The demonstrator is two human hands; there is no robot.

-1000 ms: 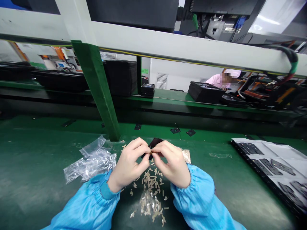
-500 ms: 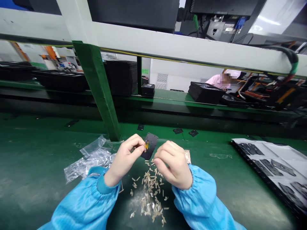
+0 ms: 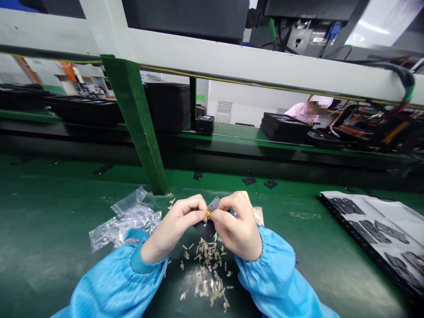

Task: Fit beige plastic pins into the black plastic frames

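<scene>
Between my fingertips is a small amber piece (image 3: 208, 214) that looks like a flex cable. My left hand (image 3: 180, 223) pinches its left side with thumb and forefinger. From the right, the thumb and forefinger of my right hand (image 3: 239, 223) close on its other side; the exact grip is partly hidden. Just under the fingertips a thin black plate (image 3: 205, 230) shows, tilted; I cannot tell whether a finger holds it. Below it, small beige strips (image 3: 210, 274) lie scattered on the green table (image 3: 115, 282).
Clear plastic bags (image 3: 127, 221) lie left of my hands, by a green post (image 3: 135, 123). A tray (image 3: 374, 238) of dark flat parts stands right. Small black pieces (image 3: 249, 181) lie behind. Across the shelf, beside stacked black trays (image 3: 283, 126), is a person (image 3: 300, 111).
My right hand has moved left and its fingertips now meet the amber piece. My left hand has shifted slightly right and down. The black plate has come lower, more covered by fingers.
</scene>
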